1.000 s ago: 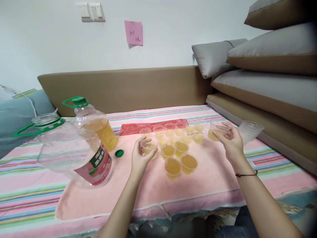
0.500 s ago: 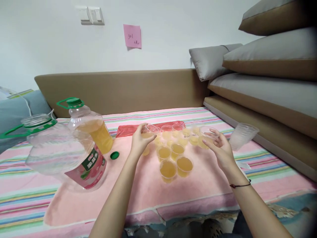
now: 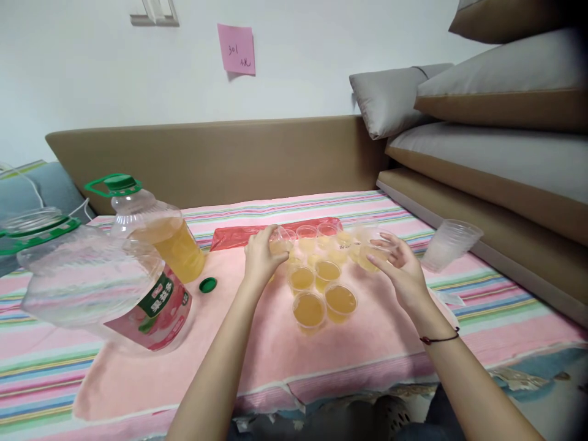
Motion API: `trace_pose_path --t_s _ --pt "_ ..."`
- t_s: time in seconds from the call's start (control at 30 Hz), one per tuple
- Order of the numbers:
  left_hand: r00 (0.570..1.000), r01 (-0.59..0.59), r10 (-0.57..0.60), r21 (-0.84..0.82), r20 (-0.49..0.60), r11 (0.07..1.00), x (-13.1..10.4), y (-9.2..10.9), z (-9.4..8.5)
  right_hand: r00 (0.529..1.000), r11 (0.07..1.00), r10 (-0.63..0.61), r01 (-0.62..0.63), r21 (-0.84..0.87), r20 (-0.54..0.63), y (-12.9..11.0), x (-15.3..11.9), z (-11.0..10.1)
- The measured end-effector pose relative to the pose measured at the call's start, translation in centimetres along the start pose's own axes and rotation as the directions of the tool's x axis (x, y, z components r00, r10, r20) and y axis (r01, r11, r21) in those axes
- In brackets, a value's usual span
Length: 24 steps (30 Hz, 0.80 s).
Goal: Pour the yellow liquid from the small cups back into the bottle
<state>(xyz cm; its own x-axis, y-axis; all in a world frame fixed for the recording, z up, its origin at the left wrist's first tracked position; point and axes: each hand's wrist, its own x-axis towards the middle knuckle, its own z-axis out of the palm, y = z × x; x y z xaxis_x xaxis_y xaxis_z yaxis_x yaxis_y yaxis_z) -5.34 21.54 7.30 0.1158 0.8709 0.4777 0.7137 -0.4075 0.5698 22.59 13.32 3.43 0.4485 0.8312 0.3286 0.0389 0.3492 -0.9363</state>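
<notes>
My left hand [image 3: 264,257] is closed round a clear plastic cup [image 3: 280,244] with yellow drink in it, left of the group of cups. On the right side, my right hand [image 3: 399,266] grips another clear cup [image 3: 370,254], also holding yellow drink. Between and in front of them several filled cups stand close together, among them a near left cup [image 3: 309,310] and a near right cup [image 3: 340,302]. Further filled cups [image 3: 307,239] stand behind these, partly hidden by my hands.
At left stand a large uncapped, nearly colourless bottle [image 3: 87,282] and a capped bottle [image 3: 172,245] of yellow drink. A green cap [image 3: 208,285] lies beside them. Stacked cups [image 3: 452,245] lean at right, near piled cushions [image 3: 496,147]. A red plastic wrapper [image 3: 234,237] lies behind.
The view has tilted down and shifted slightly right. My right hand has moved its cup a little left, towards the other cups. My left hand still holds its cup, now held more upright.
</notes>
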Motion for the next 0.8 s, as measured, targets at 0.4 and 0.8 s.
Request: trace_pose_path --t_s 0.4,0.8 --pt "0.997 -0.010 -0.007 0.239 0.071 0.971 -0.4 0.9 -0.5 1.000 0.999 -0.023 0.023 -0.026 0.001 0.2 0.0 0.0" --pt "0.989 -0.146 0.124 0.382 0.081 0.913 -0.5 0.6 -0.2 1.000 1.000 -0.020 0.020 -0.016 -0.001 0.3 0.0 0.1"
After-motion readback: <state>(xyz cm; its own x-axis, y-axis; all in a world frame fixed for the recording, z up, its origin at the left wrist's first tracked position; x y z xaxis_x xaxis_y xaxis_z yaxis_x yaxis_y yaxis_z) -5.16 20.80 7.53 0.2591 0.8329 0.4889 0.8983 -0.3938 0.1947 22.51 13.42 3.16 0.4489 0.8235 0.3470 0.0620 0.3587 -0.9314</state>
